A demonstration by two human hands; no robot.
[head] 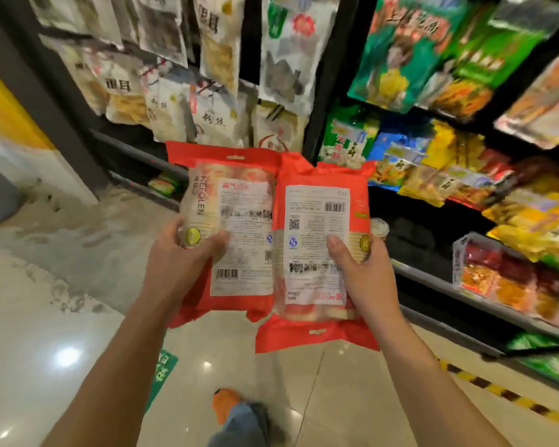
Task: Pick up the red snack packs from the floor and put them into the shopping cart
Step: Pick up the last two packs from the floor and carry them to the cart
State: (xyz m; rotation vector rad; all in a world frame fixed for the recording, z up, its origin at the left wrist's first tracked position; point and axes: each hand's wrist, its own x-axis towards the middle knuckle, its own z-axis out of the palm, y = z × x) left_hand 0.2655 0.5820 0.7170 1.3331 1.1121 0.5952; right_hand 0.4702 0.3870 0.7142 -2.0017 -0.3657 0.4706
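Observation:
I hold two red snack packs up in front of me, white back labels facing the camera. My left hand (181,253) grips the left red pack (236,195) at its lower left, thumb across the front. My right hand (365,272) grips the right red pack (313,227), which is upside down, its hang hole at the bottom; the thumb presses on the label. The two packs touch side by side, the right one slightly overlapping the left. No shopping cart is in view.
Store shelves (459,295) full of packaged food run along the right and ahead. White hanging bags (213,108) fill the rack behind the packs. Glossy tiled floor (46,333) lies below, with a green floor sticker (163,369), yellow-black tape (497,390), and my orange shoe (226,403).

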